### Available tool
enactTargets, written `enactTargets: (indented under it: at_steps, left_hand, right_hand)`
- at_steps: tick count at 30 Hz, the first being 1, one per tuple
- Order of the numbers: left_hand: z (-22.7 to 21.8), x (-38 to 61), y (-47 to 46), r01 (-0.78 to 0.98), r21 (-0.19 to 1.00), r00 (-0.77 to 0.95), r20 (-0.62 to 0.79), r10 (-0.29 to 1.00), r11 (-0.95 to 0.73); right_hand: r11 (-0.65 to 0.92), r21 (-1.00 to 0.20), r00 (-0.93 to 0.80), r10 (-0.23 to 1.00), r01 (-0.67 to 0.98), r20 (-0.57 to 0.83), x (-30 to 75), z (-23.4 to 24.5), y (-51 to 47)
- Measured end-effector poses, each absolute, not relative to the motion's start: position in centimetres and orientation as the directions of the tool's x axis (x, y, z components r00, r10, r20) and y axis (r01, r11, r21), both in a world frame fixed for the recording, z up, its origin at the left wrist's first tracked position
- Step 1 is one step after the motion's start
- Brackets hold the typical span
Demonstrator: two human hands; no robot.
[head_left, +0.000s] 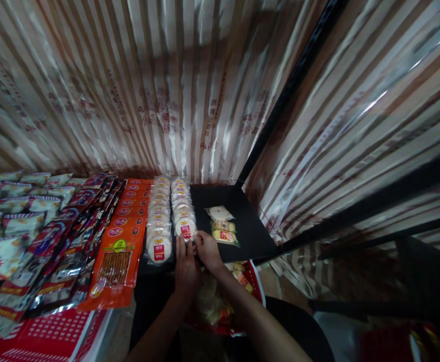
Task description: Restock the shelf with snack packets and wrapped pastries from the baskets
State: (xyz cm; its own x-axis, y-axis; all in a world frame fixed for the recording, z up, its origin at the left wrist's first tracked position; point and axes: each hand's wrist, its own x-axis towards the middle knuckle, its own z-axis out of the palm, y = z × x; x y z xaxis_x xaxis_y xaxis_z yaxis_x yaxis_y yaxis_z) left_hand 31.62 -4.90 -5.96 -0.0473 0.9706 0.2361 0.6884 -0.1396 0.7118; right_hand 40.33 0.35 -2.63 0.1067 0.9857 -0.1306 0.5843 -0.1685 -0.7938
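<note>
Two rows of round pale snack packs with red labels lie on a black shelf (pixel 250 236). My left hand (pixel 185 266) and my right hand (pixel 206 249) meet at the near end of the right-hand row, fingers closed on the front round pack (pixel 185 230). The left-hand row ends at another round pack (pixel 159 249) just left of my left hand. A few small loose packets (pixel 223 225) lie on the bare black surface right of my right hand.
Orange packets of stick snacks (pixel 119 251) and dark red-and-silver packets (pixel 59 246) fill the shelf to the left, with white bags (pixel 4 221) at the far left. A red bag of goods (pixel 238 281) hangs below my arms. Striped plastic sheeting (pixel 167 90) hangs behind.
</note>
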Motion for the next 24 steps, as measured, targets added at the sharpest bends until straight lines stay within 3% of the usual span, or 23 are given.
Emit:
enactTargets:
  at_steps: [4, 8, 18, 24]
  left_hand:
    - [-6.1, 31.3, -4.9, 0.706, 0.691, -0.009, 0.23, 0.973, -0.157]
    - [-5.9, 31.1, -4.4, 0.716, 0.682, 0.026, 0.187, 0.982, -0.149]
    - [-6.2, 31.2, -2.8, 0.69, 0.712, -0.017, 0.193, 0.981, -0.128]
    - [-6.5, 31.0, -1.9, 0.738, 0.652, -0.029, 0.287, 0.958, -0.173]
  right_hand:
    - [-0.104, -0.686, 0.131, 0.991, 0.72, -0.012, 40.2, -3.0, 0.1]
    - [-0.005, -0.669, 0.121, 0.984, 0.743, 0.127, 39.7, -2.9, -0.5]
    - [-0.063, -0.608, 0.133, 0.989, 0.792, 0.07, 39.1, -3.2, 0.2]
    - [0.187, -0.6, 0.014, 0.949, 0.778, 0.314, 40.4, -2.9, -0.9]
